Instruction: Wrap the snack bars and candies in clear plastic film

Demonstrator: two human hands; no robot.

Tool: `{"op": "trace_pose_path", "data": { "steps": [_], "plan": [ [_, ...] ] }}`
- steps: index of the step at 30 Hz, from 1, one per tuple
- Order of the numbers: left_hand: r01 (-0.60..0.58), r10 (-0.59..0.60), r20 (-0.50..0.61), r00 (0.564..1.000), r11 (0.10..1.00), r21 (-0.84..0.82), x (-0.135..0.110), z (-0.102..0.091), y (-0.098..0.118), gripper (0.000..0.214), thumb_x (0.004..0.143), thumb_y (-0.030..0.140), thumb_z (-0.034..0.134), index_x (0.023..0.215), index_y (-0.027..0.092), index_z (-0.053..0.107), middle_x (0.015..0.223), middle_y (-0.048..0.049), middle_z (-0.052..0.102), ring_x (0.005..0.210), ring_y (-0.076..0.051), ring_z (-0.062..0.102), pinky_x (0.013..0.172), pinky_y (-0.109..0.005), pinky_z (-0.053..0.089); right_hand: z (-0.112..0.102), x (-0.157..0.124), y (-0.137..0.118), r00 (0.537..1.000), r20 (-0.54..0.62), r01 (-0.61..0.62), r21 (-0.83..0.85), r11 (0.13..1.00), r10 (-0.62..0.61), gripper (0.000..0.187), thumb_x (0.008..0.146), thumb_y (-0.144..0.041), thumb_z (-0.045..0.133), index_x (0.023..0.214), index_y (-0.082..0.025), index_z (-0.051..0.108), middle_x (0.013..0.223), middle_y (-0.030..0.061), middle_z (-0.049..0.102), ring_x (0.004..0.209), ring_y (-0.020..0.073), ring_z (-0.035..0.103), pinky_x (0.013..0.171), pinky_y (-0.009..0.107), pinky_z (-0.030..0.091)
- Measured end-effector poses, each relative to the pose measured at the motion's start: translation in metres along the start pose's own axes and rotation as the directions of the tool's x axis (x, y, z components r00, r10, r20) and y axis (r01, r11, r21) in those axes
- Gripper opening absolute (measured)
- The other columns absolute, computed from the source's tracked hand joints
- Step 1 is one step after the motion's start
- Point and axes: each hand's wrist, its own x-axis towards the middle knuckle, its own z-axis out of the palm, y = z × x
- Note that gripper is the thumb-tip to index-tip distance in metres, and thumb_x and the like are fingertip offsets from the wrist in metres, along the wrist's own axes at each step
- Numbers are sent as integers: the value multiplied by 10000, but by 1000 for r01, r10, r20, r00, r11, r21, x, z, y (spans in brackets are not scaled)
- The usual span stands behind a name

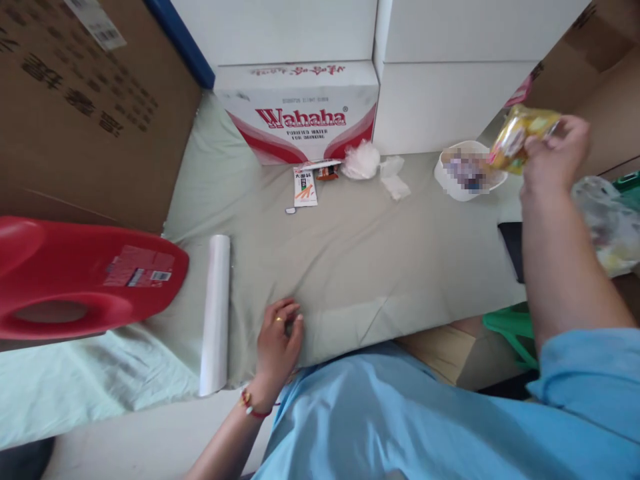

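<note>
At the upper right, my right hand grips a yellow snack packet between thumb and fingers. The packet is raised beside a white tub whose contents are blurred out. My left hand rests near the table's front edge, its fingers loosely bent and the thumb a little apart, with nothing in it. To the left of it lies a roll of clear plastic film. Toward the back are a small white snack packet, an orange-brown packet and crumpled clear plastic.
A Wahaha water carton and white boxes line the back of the cloth-covered table. On the left are a red jug and a large brown carton. A green stool and a clear plastic bag are at right.
</note>
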Motion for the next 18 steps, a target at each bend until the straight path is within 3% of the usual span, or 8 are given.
{"op": "trace_pose_path", "data": {
  "steps": [2, 4, 7, 10, 12, 15, 17, 18],
  "plan": [
    [-28, 30, -31, 999, 997, 68, -12, -5, -10, 209, 1021, 341, 561, 1109, 213, 700, 1243, -113, 674, 1111, -254, 690, 930, -426, 612, 5, 43, 3, 990, 14, -131, -236, 963, 138, 527, 1071, -67, 380, 1588, 34, 383, 1488, 345, 548, 1291, 196, 646, 905, 306, 487],
    [-90, 98, -56, 994, 988, 127, -21, -5, -14, 185, 1016, 296, 562, 1097, 210, 704, 1228, -116, 684, 1110, -259, 690, 947, -435, 605, 18, 61, 5, 970, 65, -201, -340, 919, 236, 499, 1077, -59, 365, 1555, 69, 431, 1439, 349, 584, 1182, 172, 672, 804, 294, 470],
    [-185, 207, -82, 975, 959, 216, -27, 0, -13, 163, 990, 215, 580, 1090, 205, 709, 1194, -125, 707, 1106, -270, 686, 949, -436, 599, 44, 52, 11, 940, 149, -224, -411, 884, 307, 412, 1049, -62, 474, 1409, 72, 622, 1278, 289, 685, 982, 142, 652, 744, 324, 417],
    [-222, 255, -94, 962, 936, 274, -27, 5, -7, 170, 967, 159, 601, 1091, 203, 708, 1169, -123, 723, 1085, -264, 689, 950, -419, 592, 64, 28, 17, 931, 149, -220, -497, 839, 332, 306, 1019, -126, 588, 1218, 12, 776, 1290, 297, 654, 1075, 192, 578, 818, 409, 356],
    [-229, 270, -114, 956, 930, 287, -27, 6, -4, 175, 959, 133, 602, 1085, 201, 702, 1153, -119, 729, 1066, -256, 693, 944, -405, 590, 69, 17, 15, 952, 85, -201, -548, 812, 293, 286, 1007, -159, 632, 1213, -45, 795, 1405, 322, 565, 1242, 271, 487, 859, 466, 308],
    [-241, 294, -141, 945, 922, 304, -27, 5, -1, 181, 944, 97, 605, 1068, 197, 690, 1125, -116, 735, 1041, -252, 695, 926, -392, 593, 67, 11, -2, 995, -52, -95, -592, 800, 80, 313, 1015, -119, 593, 1275, -72, 761, 1433, 312, 517, 1355, 320, 395, 896, 486, 285],
    [-253, 310, -145, 940, 915, 316, -27, 5, -1, 186, 935, 81, 609, 1061, 196, 682, 1113, -116, 735, 1030, -252, 695, 921, -392, 595, 67, 5, -19, 995, -6, 80, -561, 824, -100, 342, 1027, -77, 520, 1294, -48, 731, 1363, 297, 562, 1304, 285, 461, 919, 453, 312],
    [-258, 316, -144, 938, 912, 318, -27, 5, -1, 187, 933, 77, 610, 1058, 197, 679, 1108, -115, 735, 1024, -252, 695, 918, -392, 597, 70, 0, -29, 979, 96, 205, -511, 835, -182, 346, 1033, -78, 497, 1290, -39, 727, 1327, 282, 589, 1263, 264, 499, 931, 427, 332]
  ]
}}
